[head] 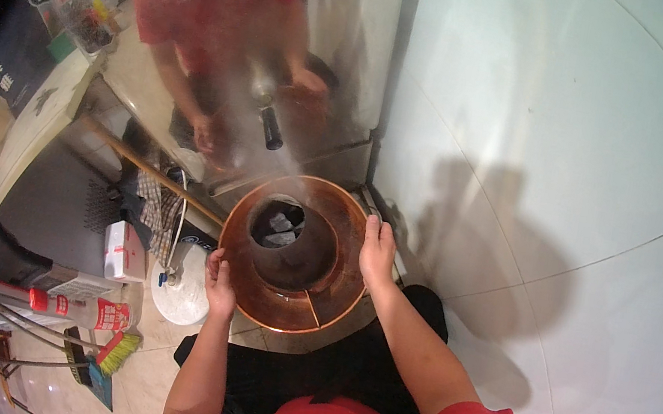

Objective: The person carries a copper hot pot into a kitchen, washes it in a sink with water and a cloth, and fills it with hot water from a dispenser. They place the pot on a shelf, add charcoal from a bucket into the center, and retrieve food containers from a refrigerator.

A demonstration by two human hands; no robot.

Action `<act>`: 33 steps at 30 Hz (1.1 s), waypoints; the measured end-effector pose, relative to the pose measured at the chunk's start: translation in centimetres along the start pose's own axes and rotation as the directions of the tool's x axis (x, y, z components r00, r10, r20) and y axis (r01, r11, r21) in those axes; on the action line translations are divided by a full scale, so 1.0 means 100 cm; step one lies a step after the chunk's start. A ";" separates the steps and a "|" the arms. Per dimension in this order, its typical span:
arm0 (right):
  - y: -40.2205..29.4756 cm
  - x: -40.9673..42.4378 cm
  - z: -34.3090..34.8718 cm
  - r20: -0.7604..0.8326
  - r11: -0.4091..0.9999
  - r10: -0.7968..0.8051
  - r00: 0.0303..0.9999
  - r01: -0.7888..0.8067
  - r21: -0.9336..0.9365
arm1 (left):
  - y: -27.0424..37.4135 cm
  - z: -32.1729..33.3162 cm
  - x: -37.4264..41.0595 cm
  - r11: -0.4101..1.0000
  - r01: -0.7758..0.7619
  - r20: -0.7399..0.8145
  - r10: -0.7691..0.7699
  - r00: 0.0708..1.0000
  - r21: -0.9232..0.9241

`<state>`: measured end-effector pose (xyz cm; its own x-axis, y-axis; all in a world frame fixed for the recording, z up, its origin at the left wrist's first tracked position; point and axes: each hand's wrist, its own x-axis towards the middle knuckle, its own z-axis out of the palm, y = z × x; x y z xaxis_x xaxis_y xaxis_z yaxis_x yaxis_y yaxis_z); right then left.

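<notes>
Between my hands is a round copper hot pot (359, 237) with a divider (312, 307) across part of its ring. Grey pieces of charcoal (281, 237) lie inside its dark central chimney (296, 263). My left hand (220, 287) grips the pot's left side, its fingers partly hidden at the rim. On the opposite side, my right hand (377, 253) holds the outer wall near the rim. Just beyond the pot, a tap with a black handle (270, 129) projects from a shiny metal boiler (346, 34). A hazy, pale streak, water or steam, runs from the tap towards the pot.
A tiled wall (516, 106) rises close on my right. To the left are a wooden pole (155, 168), a white round tank (182, 287) with a blue valve, a white box (126, 252), a plastic bottle (87, 311) and a green-bristled broom (118, 353).
</notes>
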<state>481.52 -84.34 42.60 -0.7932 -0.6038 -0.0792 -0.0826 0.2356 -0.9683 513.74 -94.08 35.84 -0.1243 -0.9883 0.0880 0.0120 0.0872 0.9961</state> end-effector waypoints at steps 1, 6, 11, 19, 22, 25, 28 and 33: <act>0.000 0.001 0.001 -0.006 1.000 0.003 1.000 -0.003 0.005 | -0.004 -0.001 0.001 1.000 -0.010 -0.004 0.010 1.000 0.005; 0.007 0.017 -0.007 0.057 0.979 0.135 0.989 -0.142 0.145 | -0.005 0.011 -0.003 0.998 0.023 0.017 -0.022 1.000 -0.066; 0.018 0.037 -0.019 0.130 0.904 0.155 0.979 -0.194 0.380 | -0.001 0.029 0.002 0.998 -0.057 0.032 0.057 0.998 0.017; 0.021 0.049 -0.050 0.160 0.778 0.245 0.956 -0.292 0.556 | 0.006 0.067 0.003 0.996 -0.071 0.051 0.069 0.996 0.050; 0.025 0.054 -0.062 0.168 0.750 0.246 0.954 -0.298 0.590 | 0.004 0.080 0.002 0.990 -0.082 0.068 0.075 0.995 0.117; 0.030 0.061 -0.070 0.244 0.715 0.226 0.943 -0.331 0.615 | 0.005 0.087 0.005 0.994 -0.027 0.066 0.020 0.998 0.107; 0.040 0.068 -0.066 0.217 0.734 0.218 0.951 -0.307 0.606 | 0.009 0.092 0.010 0.999 -0.035 0.069 0.032 0.997 0.042; 0.024 0.056 -0.056 -0.040 0.887 0.224 0.974 -0.187 0.422 | 0.021 0.090 0.010 0.997 -0.011 0.081 0.004 0.997 0.079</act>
<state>473.53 -82.85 41.18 -0.8150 -0.5048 -0.2845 0.3294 0.0002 -0.9442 504.73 -93.73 37.99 -0.2041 -0.9746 0.0922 -0.0654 0.1075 0.9920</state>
